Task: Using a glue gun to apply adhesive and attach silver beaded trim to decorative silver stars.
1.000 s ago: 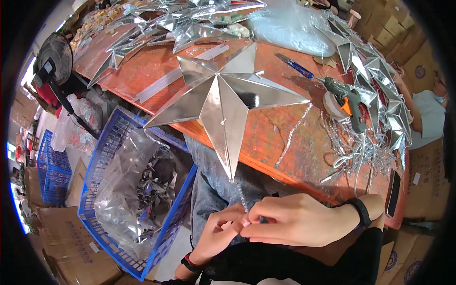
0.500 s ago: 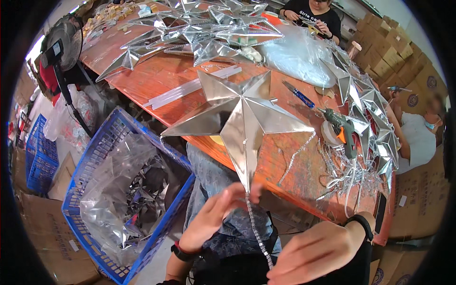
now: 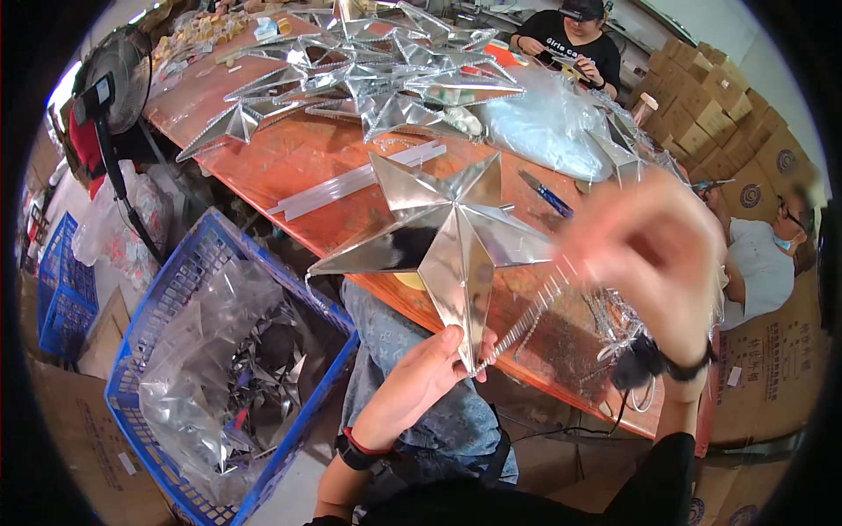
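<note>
A silver foil five-pointed star (image 3: 456, 223) stands over the table's near edge, its long lower point toward me. My left hand (image 3: 430, 364) pinches that lower tip between thumb and fingers. From the tip a silver beaded trim (image 3: 529, 317) runs taut up and right to the fingers of my right hand (image 3: 649, 250). That hand is raised and smeared by motion, with its fingertips closed at the trim's end. Behind the right hand the glue gun is hidden. Blue-handled pliers (image 3: 547, 195) lie just left of it, right of the star.
Silver stars (image 3: 377, 66) are heaped at the far side of the orange-red table (image 3: 241, 175). White sticks (image 3: 355, 180) lie behind the star. A blue basket (image 3: 132, 386) holding bagged foil pieces stands left. Two other people sit at the back and right. A fan (image 3: 118, 83) is far left.
My right hand has swung up and right from below the star, carrying the trim, which hung downward before. My left hand now grips the tip, and the star has shifted slightly down and right.
</note>
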A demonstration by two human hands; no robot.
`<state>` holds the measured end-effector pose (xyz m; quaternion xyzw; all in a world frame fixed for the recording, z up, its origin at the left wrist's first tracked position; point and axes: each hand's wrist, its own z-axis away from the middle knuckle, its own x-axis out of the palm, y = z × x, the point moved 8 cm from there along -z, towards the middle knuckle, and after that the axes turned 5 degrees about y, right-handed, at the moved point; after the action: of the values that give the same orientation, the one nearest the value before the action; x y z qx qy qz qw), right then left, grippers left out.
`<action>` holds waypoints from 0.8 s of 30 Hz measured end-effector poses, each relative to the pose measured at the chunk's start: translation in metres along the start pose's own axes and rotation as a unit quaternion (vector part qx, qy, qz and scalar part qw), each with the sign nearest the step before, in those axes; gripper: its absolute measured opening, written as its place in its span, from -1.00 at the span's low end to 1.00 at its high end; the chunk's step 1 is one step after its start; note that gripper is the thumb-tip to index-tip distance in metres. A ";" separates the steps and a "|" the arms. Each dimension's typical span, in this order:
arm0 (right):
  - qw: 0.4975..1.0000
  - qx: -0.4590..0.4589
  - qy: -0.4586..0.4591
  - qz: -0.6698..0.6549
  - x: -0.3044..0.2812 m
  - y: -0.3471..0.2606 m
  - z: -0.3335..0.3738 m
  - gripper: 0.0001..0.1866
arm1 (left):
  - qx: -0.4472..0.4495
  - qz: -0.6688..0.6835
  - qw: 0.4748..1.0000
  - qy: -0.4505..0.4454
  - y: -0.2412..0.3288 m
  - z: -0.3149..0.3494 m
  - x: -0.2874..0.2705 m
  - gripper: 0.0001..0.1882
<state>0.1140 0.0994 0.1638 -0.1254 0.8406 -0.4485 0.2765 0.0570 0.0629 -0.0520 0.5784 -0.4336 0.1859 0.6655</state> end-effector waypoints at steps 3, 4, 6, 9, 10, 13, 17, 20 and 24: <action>0.990 0.130 0.039 0.028 -0.017 0.049 -0.025 -0.89 | -0.005 -0.008 1.000 0.005 0.000 -0.002 0.004 -0.59; 0.993 0.113 0.034 0.004 -0.012 0.064 -0.033 -0.89 | -0.004 -0.019 1.000 0.012 0.004 0.002 0.005 -0.58; 0.987 0.161 0.020 -0.001 -0.010 0.099 -0.035 -0.89 | -0.008 -0.037 0.999 0.021 0.007 0.003 0.004 -0.58; 0.996 0.080 0.024 0.039 -0.011 0.122 -0.036 -0.88 | -0.028 -0.164 0.986 0.011 0.016 0.008 0.009 -0.55; 0.992 0.123 0.034 0.020 -0.010 0.129 -0.030 -0.87 | -0.034 -0.219 0.975 0.006 0.020 0.012 0.006 -0.55; 0.990 0.133 0.041 0.039 -0.003 0.128 -0.027 -0.86 | 0.035 -0.369 0.923 0.098 0.047 0.024 -0.017 -0.68; 0.989 0.118 0.047 0.073 -0.006 0.127 -0.027 -0.85 | 0.273 -0.556 0.764 0.180 0.104 0.039 0.023 -0.86; 0.992 0.091 0.049 0.078 -0.006 0.131 -0.027 -0.85 | 0.351 -0.685 0.620 0.152 0.118 0.033 0.050 -0.75; 0.993 0.065 0.050 0.085 -0.005 0.130 -0.027 -0.84 | 0.362 -0.773 0.496 0.155 0.119 0.011 0.055 -0.65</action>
<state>0.1075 0.1939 0.0711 -0.0125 0.8302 -0.4825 0.2791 -0.0059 0.0697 0.0635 0.8348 0.4026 -0.1755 0.3319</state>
